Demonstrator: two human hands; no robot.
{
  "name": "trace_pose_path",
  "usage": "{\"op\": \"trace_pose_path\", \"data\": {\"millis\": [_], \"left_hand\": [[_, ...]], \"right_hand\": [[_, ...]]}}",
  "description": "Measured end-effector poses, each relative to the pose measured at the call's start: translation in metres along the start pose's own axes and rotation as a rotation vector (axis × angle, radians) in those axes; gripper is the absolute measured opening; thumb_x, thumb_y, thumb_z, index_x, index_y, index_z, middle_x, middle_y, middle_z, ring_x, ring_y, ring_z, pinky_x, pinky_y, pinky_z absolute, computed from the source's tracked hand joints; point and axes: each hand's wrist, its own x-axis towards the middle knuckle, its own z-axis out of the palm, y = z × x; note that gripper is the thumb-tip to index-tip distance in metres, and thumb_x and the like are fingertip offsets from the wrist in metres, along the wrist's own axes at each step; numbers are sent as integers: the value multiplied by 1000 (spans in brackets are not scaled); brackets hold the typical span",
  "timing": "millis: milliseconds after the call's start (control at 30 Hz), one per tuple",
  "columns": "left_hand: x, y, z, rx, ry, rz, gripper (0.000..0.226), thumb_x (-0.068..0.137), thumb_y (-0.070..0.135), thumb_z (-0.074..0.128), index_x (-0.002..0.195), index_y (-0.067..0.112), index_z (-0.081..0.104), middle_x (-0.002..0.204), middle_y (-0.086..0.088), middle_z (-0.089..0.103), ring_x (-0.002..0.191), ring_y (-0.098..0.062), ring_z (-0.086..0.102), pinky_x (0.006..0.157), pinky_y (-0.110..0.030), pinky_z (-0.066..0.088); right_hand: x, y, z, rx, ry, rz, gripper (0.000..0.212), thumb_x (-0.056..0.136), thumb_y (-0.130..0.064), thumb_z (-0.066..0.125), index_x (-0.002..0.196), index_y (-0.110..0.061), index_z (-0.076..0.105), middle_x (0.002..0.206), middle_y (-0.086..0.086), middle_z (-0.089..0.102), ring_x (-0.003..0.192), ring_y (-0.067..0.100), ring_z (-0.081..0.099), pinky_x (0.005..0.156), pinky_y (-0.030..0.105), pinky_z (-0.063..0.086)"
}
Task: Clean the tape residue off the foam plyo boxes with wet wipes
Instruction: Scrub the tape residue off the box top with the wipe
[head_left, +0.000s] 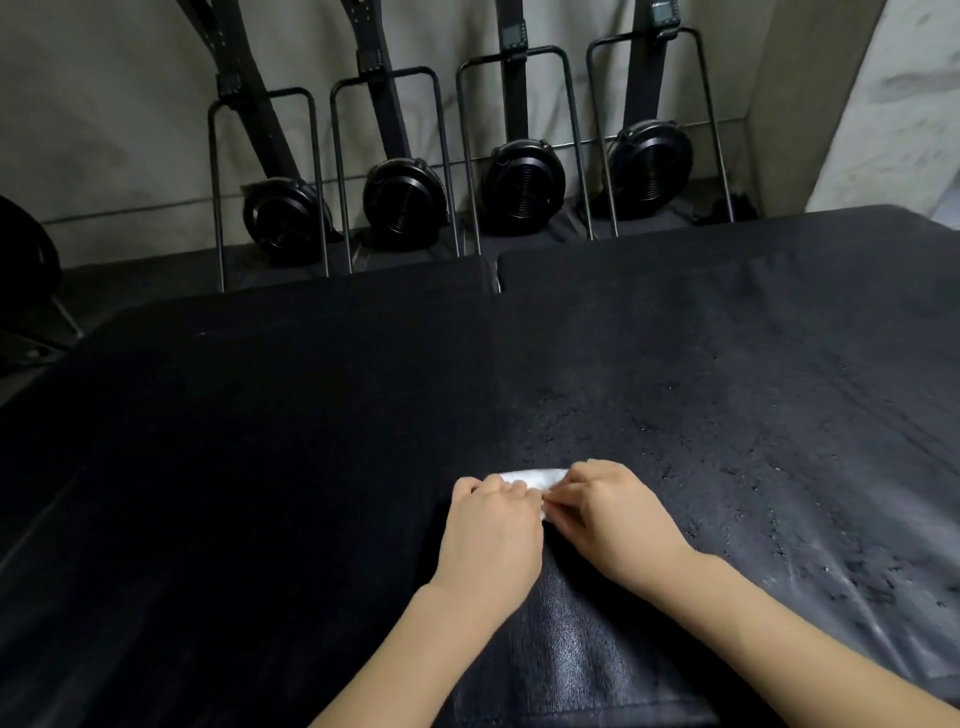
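Note:
A large black foam plyo box (260, 467) fills the lower view, its top wet and speckled with flecks of residue (779, 467) on the right half. A white wet wipe (535, 476), folded small, lies on the box near the middle. My left hand (491, 525) pinches the wipe's left end and my right hand (613, 514) pinches its right end, fingers curled over it. Most of the wipe is hidden under my fingers.
A second black plyo box (727, 260) lies beyond at the right, a third (311, 275) at the back left. Several upright rowing machines (524, 182) lean against the grey wall behind. A dark object (26, 260) stands at the far left.

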Motion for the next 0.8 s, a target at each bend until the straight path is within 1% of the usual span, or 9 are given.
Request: {"op": "trace_pose_path", "data": {"millis": [167, 233, 300, 367, 433, 500, 600, 700, 800], "left_hand": [[13, -9, -1, -8, -52, -3, 12, 79, 27, 66, 68, 29, 62, 61, 12, 55, 61, -12, 50, 63, -29, 39], [31, -15, -2, 27, -94, -21, 11, 87, 27, 62, 76, 29, 63, 65, 11, 54, 65, -13, 46, 66, -30, 32], [51, -23, 2, 70, -116, -43, 14, 98, 27, 51, 92, 27, 63, 72, 9, 48, 73, -14, 39, 71, -31, 26], [74, -33, 3, 73, -143, -62, 20, 102, 26, 43, 101, 25, 63, 76, 8, 46, 78, -15, 40, 72, -32, 25], [97, -44, 7, 73, -154, -66, 23, 102, 26, 42, 106, 26, 65, 83, 6, 57, 85, -17, 49, 72, -32, 25], [120, -56, 8, 57, -186, -70, 22, 101, 26, 44, 101, 30, 66, 85, 5, 61, 89, -20, 53, 72, -32, 26], [162, -71, 9, 8, -245, -141, 16, 94, 27, 55, 80, 29, 61, 65, 5, 45, 74, -21, 47, 70, -33, 29], [198, -83, 9, -9, -243, -195, 11, 87, 20, 61, 85, 24, 71, 66, 5, 44, 71, -23, 49, 67, -31, 31], [210, -97, 19, -62, -213, -188, 15, 91, 22, 61, 80, 23, 71, 62, 4, 41, 69, -22, 49, 62, -30, 29]], "right_hand": [[8, 10, -1, 12, -26, -7, 20, 91, -39, 64, 83, -27, 78, 74, -10, 59, 68, 15, 56, 69, 26, 46], [27, 17, 1, -19, -41, 7, 20, 90, -38, 68, 76, -26, 76, 68, -9, 54, 64, 16, 51, 65, 25, 38], [50, 25, 4, -47, -60, 25, 21, 90, -36, 71, 72, -26, 74, 67, -7, 52, 64, 17, 50, 62, 26, 34], [73, 34, 5, -35, -112, 81, 22, 93, -37, 70, 76, -25, 76, 73, -6, 54, 71, 17, 53, 61, 29, 37], [95, 43, 7, -7, -155, 139, 20, 94, -40, 68, 84, -26, 78, 80, -6, 57, 78, 15, 55, 64, 34, 47], [118, 53, 8, 5, -180, 183, 17, 92, -39, 69, 86, -26, 80, 83, -4, 59, 80, 16, 58, 68, 36, 51], [159, 64, 9, 9, -266, 276, 12, 82, -33, 75, 82, -23, 79, 82, -2, 66, 77, 19, 63, 68, 36, 54], [195, 69, 9, -31, -311, 312, 8, 79, -30, 77, 81, -23, 80, 75, 4, 69, 72, 24, 65, 59, 31, 50], [219, 77, 11, -45, -326, 335, 8, 78, -31, 78, 79, -23, 79, 72, 3, 68, 74, 25, 65, 61, 29, 49]]}}
